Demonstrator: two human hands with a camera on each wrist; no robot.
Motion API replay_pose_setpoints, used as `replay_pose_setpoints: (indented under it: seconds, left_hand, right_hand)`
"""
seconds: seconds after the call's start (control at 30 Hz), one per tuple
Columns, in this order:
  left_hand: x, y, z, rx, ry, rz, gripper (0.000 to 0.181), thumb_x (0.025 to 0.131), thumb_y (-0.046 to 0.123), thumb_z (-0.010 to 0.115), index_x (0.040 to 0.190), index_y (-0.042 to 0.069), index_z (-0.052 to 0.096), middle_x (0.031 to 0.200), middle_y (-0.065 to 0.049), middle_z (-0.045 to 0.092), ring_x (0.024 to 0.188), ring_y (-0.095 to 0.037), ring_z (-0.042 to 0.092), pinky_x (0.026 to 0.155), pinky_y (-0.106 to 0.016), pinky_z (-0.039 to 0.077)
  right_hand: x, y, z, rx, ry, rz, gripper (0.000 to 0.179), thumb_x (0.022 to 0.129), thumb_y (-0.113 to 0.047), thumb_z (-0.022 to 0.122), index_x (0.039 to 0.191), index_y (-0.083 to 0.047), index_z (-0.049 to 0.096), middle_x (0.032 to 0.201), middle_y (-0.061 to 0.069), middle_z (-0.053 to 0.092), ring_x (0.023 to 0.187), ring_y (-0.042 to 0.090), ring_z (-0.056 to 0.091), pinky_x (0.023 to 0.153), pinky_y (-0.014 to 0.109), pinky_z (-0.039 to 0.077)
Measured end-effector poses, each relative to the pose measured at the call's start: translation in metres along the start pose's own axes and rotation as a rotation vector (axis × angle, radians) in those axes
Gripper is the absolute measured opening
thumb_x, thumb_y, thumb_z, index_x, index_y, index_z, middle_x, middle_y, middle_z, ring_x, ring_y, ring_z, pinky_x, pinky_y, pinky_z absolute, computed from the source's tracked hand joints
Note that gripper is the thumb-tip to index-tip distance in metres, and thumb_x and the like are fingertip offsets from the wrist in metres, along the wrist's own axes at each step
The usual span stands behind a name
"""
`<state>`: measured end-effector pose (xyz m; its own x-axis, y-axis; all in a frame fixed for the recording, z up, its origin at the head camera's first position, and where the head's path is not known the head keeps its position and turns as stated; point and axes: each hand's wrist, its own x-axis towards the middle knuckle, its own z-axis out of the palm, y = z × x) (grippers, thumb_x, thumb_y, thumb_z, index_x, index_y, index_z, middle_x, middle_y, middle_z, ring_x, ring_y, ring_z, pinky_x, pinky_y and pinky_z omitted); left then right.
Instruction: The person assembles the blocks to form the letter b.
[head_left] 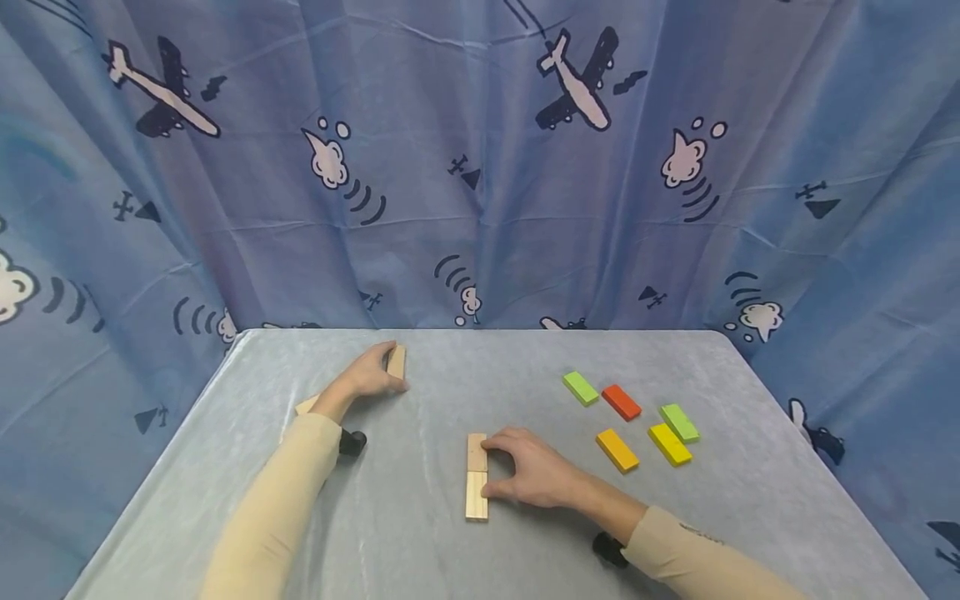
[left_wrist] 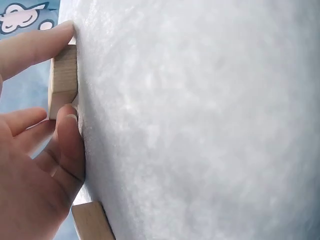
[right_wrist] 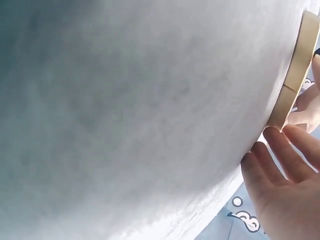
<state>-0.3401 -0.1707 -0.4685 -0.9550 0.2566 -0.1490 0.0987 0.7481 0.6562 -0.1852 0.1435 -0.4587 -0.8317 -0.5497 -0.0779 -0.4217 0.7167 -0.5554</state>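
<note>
Far left on the table, my left hand (head_left: pixel 371 372) holds a plain wooden block (head_left: pixel 397 362) between thumb and fingers. In the left wrist view the fingers reach round both ends of that block (left_wrist: pixel 65 75). Nearer the middle, two more wooden blocks, a far one (head_left: pixel 477 452) and a near one (head_left: pixel 476 497), lie end to end in a straight row. My right hand (head_left: pixel 536 468) is at the right side of this row, fingertips at the far block and thumb at the near one. The right wrist view shows its fingers (right_wrist: pixel 287 155) fairly straight beside the row's end.
Another wooden block (head_left: pixel 306 406) lies partly hidden behind my left forearm. To the right are several coloured blocks: red (head_left: pixel 621 402), orange (head_left: pixel 617 451), yellow (head_left: pixel 670 444) and green ones (head_left: pixel 581 388). A pale cloth covers the table (head_left: pixel 405 550); a blue patterned curtain (head_left: pixel 480 167) hangs behind.
</note>
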Motion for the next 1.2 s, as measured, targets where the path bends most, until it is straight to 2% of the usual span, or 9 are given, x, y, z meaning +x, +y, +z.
replay_pose_setpoints:
  seconds: [0.1, 0.33, 0.77, 1.2]
  left_hand:
    - [-0.001, 0.001, -0.001, 0.004, 0.013, 0.009, 0.098, 0.082, 0.029, 0.084, 0.156, -0.004, 0.03, 0.159, -0.028, 0.031, 0.148, -0.044, 0.027, 0.122, -0.053, 0.021]
    - [-0.006, 0.006, 0.0, 0.027, 0.04, 0.099, 0.097, 0.077, 0.031, 0.088, 0.149, -0.011, 0.038, 0.153, -0.032, 0.037, 0.145, -0.046, 0.033, 0.12, -0.053, 0.025]
    - [-0.014, 0.022, 0.017, 0.046, 0.059, 0.195, 0.094, 0.074, 0.034, 0.089, 0.147, -0.007, 0.045, 0.15, -0.027, 0.044, 0.142, -0.043, 0.039, 0.117, -0.054, 0.031]
    - [-0.025, 0.042, 0.035, 0.079, 0.036, 0.267, 0.091, 0.075, 0.034, 0.089, 0.146, -0.005, 0.047, 0.148, -0.024, 0.048, 0.137, -0.039, 0.045, 0.115, -0.051, 0.036]
  right_hand:
    - [0.001, -0.002, 0.0, 0.006, 0.002, 0.013, 0.064, 0.083, -0.039, 0.084, 0.134, -0.005, 0.064, 0.13, 0.006, 0.063, 0.125, 0.027, 0.056, 0.108, 0.049, 0.044]
    - [0.0, -0.002, -0.001, 0.01, 0.0, 0.025, 0.063, 0.083, -0.036, 0.085, 0.133, -0.005, 0.064, 0.129, 0.006, 0.063, 0.125, 0.027, 0.056, 0.108, 0.05, 0.044]
    - [0.001, -0.001, 0.001, 0.0, 0.017, 0.011, 0.064, 0.082, -0.036, 0.085, 0.133, -0.004, 0.064, 0.129, 0.006, 0.064, 0.125, 0.028, 0.056, 0.108, 0.049, 0.044]
    - [0.003, -0.002, 0.002, -0.001, 0.007, -0.004, 0.064, 0.082, -0.037, 0.085, 0.133, -0.004, 0.064, 0.128, 0.005, 0.065, 0.123, 0.027, 0.058, 0.107, 0.049, 0.045]
